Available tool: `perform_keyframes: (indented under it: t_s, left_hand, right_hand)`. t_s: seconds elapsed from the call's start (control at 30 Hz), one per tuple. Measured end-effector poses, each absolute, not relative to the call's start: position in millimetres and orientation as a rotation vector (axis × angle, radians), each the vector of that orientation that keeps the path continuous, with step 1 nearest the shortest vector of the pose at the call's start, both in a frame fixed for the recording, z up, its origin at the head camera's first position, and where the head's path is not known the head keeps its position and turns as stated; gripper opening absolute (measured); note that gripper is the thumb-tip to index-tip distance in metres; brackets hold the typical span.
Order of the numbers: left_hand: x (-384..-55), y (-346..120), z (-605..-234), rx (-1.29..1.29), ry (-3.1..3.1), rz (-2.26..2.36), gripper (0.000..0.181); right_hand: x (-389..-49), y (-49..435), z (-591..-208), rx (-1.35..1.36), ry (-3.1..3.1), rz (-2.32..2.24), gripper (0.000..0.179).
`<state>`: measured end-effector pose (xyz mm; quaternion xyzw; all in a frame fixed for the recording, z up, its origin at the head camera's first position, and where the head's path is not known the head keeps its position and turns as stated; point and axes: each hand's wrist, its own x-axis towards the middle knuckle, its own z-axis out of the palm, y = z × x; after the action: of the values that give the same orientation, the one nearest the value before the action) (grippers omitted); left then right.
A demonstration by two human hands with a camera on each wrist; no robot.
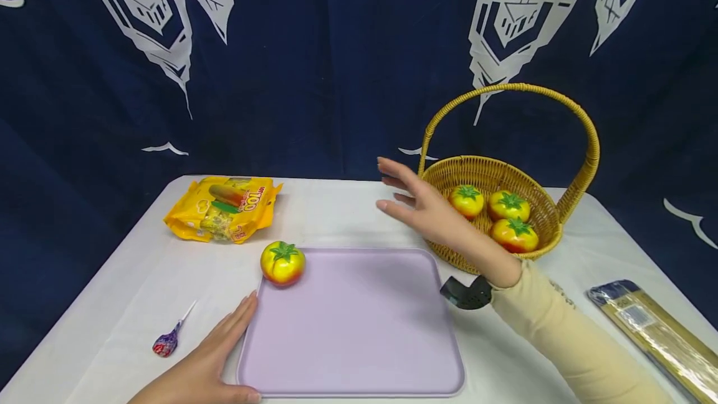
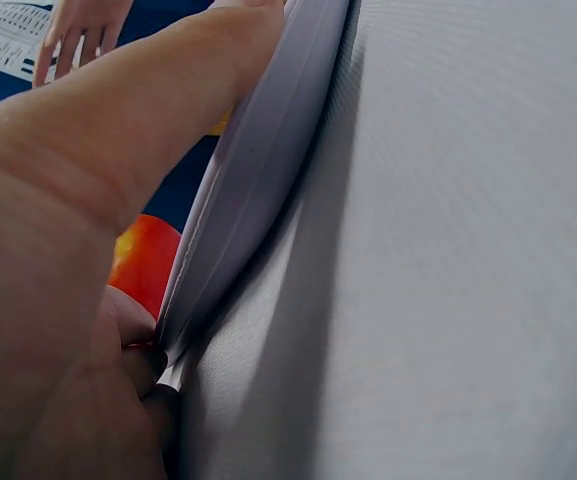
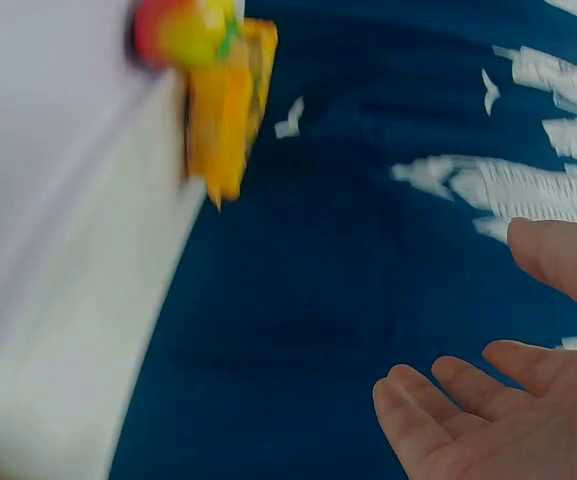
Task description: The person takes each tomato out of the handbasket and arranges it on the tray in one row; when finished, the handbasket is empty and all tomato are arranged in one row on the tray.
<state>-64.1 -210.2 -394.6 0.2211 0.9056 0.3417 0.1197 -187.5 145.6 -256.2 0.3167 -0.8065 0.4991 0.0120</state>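
Note:
My left hand (image 1: 210,360) rests against the left edge of a lilac tray (image 1: 359,323), fingers stretched along its side and thumb at the near left corner. The left wrist view shows that hand along the tray's rim. On the tray's far left corner sits a yellow-red tomato (image 1: 283,264) with green leaves. My right hand (image 1: 421,204) is raised in the air just left of a wicker basket (image 1: 477,170), fingers spread and holding nothing. Inside the basket lie three similar tomatoes (image 1: 514,235). The right forearm passes in front of the basket's near left side.
A yellow snack bag (image 1: 224,209) lies at the back left. Nearer, left of the tray, is a wrapped lollipop (image 1: 166,343). A long gold-coloured package (image 1: 656,329) lies at the right edge. Behind the white table hangs a dark blue printed curtain (image 1: 291,67).

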Motion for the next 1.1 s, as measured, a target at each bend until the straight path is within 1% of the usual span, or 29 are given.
perform_keyframes:
  t_s: [0.17, 0.3, 0.4, 0.6, 0.7, 0.8, 0.93, 1.1]
  left_hand:
    - [-63, -210, -395, 0.658, 2.636, 1.030, 0.121]
    - [-64, -210, -394, 0.642, 2.620, 1.046, 0.120]
    - [-64, -210, -393, 0.630, 2.607, 1.051, 0.119]
    - [-65, -210, -395, 0.626, 2.588, 1.072, 0.118]
    - [-65, -210, -394, 0.581, 2.557, 1.078, 0.117]
    - [-65, -210, -392, 0.494, 2.509, 1.073, 0.117]
    - [-65, -210, -392, 0.473, 2.501, 1.071, 0.117]
    - [-66, -213, -396, 0.645, 2.591, 1.077, 0.117]
  right_hand:
    - [-192, 190, -235, 0.826, -2.581, 1.433, 0.061]
    - [-200, 221, -226, 0.614, -2.659, 1.336, 0.060]
    - [-210, 242, -227, 0.461, -2.698, 1.340, 0.060]
    - [-234, 277, -240, 0.245, -2.751, 1.411, 0.067]
    - [-244, 286, -247, 0.158, -2.744, 1.527, 0.070]
    - [-254, 290, -254, 0.101, -2.716, 1.667, 0.068]
    - [-265, 292, -264, 0.042, -2.725, 1.754, 0.067]
    - [-275, 294, -276, 0.014, -2.752, 1.832, 0.067]
